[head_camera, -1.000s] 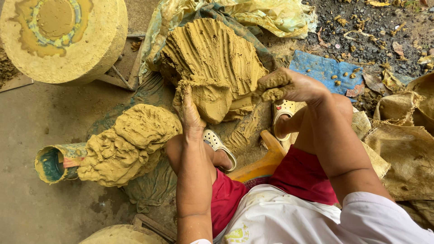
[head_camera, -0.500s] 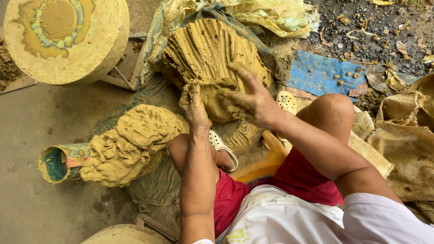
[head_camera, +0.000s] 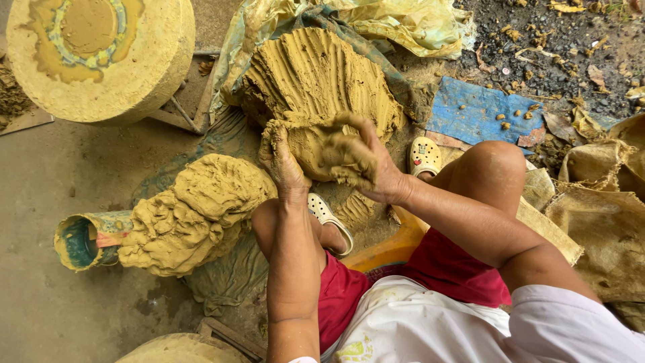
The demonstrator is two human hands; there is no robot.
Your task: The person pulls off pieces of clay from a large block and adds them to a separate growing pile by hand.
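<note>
Left hand [head_camera: 282, 165]: grip wrapped round the left side of the clay lump [head_camera: 316, 144], fingers pressed into it, coated in wet clay.
Right hand [head_camera: 363, 161]: grip curled over the right side of the same lump, fingers bent and digging in, muddy too.
Clay lump: one, yellow-brown, held between both hands just above the floor [head_camera: 60, 181], touching the front foot of the big clay pile [head_camera: 316, 74].
Big clay pile: one, near the top middle, fan-shaped, full of long finger grooves, resting on a crumpled plastic sheet [head_camera: 403, 23].
Worked clay heap [head_camera: 195, 212]: one, lumpy, lying left of the left arm on the floor, leaning against the tube.
Tube [head_camera: 84, 238]: one, round, open end facing left, blue-green inside, smeared with clay, a small orange patch on its side; by the left edge of the floor.
Round wheel [head_camera: 101, 54]: one, thick disc in the top left corner, caked in yellow clay, with a pale blue ring on top.
Blue sheet piece [head_camera: 480, 107]: one, flat, top right, dotted with small clay crumbs.
Sacks [head_camera: 605, 215]: brown, wrinkled, along the right edge; number hard to tell.
Shoes: two, pale with holes, one [head_camera: 329, 218] under the left arm, one [head_camera: 424, 156] beside the right knee.
Stool [head_camera: 390, 245]: one, orange-yellow, partly hidden under the legs.
Clothes: red shorts, white top.
</note>
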